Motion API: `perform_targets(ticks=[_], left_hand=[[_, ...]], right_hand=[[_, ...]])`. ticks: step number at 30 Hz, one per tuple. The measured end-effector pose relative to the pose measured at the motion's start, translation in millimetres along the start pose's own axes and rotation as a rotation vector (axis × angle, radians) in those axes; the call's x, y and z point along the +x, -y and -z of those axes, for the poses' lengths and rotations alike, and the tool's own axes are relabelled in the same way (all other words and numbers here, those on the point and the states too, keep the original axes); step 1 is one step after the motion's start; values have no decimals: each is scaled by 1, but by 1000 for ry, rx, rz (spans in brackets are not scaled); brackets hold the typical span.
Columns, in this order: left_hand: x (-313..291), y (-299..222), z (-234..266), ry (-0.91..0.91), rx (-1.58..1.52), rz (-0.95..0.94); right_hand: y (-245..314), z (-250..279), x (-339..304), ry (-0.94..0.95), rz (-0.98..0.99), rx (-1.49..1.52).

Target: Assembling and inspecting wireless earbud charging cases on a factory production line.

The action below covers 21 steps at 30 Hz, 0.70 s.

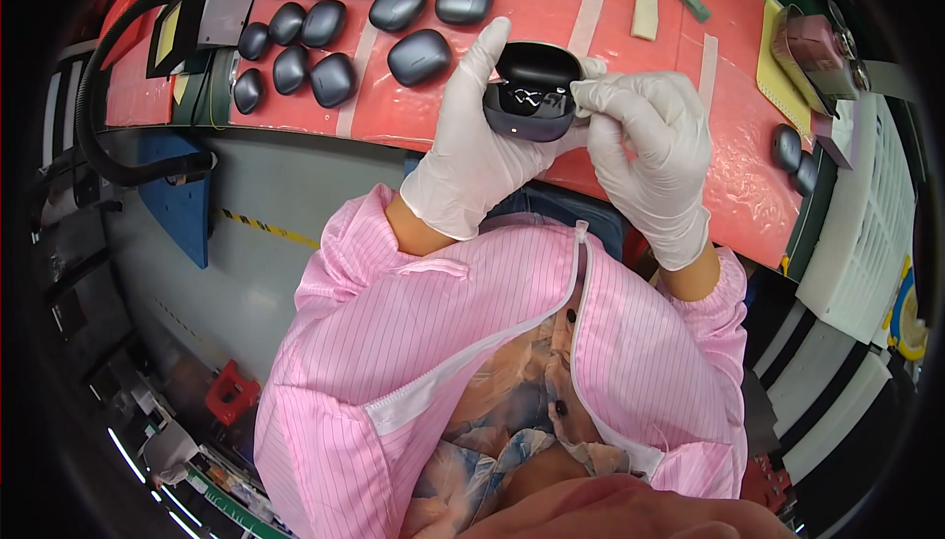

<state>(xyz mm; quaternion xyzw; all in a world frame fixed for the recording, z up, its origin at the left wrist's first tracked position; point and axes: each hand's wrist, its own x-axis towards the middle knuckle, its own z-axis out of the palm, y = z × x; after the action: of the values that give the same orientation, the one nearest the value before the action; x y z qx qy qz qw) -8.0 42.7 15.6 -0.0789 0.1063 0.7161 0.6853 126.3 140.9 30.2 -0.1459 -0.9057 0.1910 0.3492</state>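
Both my hands wear white gloves. My left hand (463,145) is closed round a dark grey earbud charging case (529,126) and holds it up over the near edge of the red mat. The case's lid is raised, and its glossy black inside faces me, with light reflections in it. At the case's right edge my right hand (650,135) has thumb and forefinger pinched together. Whatever is in that pinch, if anything, is too small or hidden to make out. Several closed grey cases (418,57) lie in rows beyond and left of my left hand.
The red mat (738,180) covers the table. Two more cases (787,148) lie at its right edge. A beige strip (645,10), a small green piece (694,4) and a yellow pad (785,76) lie farther back. A black flexible arm (87,116) curves along the left.
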Motion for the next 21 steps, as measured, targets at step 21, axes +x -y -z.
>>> perform_targets(ticks=[21], left_hand=[[-9, 16, 3, 22, 944, -568]], right_hand=[[0, -2, -22, -5, 29, 17]])
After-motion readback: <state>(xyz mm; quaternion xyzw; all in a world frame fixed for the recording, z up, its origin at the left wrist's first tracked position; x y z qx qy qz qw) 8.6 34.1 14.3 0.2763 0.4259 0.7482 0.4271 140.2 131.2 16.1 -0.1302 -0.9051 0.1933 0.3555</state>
